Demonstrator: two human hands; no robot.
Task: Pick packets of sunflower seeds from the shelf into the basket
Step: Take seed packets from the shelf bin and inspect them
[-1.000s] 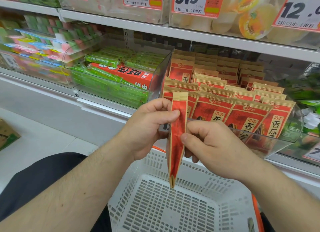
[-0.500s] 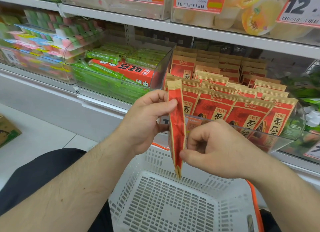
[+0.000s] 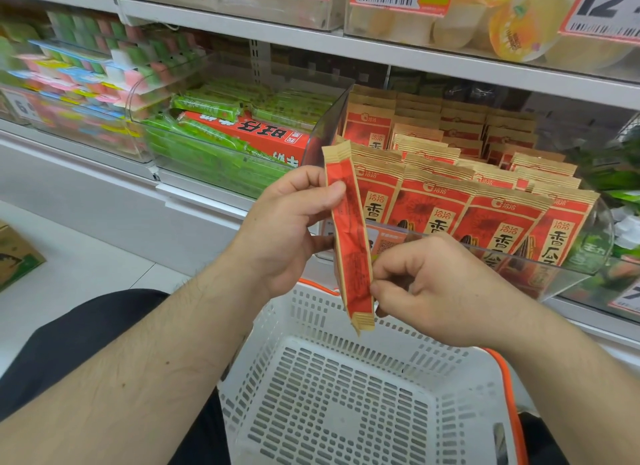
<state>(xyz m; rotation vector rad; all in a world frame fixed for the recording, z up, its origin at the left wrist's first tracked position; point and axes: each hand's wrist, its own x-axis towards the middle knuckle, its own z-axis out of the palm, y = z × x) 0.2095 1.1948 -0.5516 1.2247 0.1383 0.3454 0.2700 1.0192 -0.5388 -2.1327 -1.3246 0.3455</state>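
A red and tan packet of sunflower seeds (image 3: 349,236) hangs edge-on and upright above the white plastic basket (image 3: 332,395). My left hand (image 3: 287,229) pinches the packet's upper half between thumb and fingers. Low on its right edge, my right hand (image 3: 436,288) pinches it with curled fingers. Several more sunflower seed packets (image 3: 485,201) stand in rows in a clear bin (image 3: 568,274) on the shelf just behind my hands. The basket holds nothing that I can see.
A clear bin of green snack packs and a red box (image 3: 242,135) sits left of the seeds. Pastel jelly cups (image 3: 69,73) fill the far left bin. The upper shelf (image 3: 450,66) carries price tags. A cardboard box (image 3: 17,253) lies on the floor at left.
The packet has risen a little above the basket. My right hand slid down from its middle to its lower edge. My left hand keeps its hold near the top.
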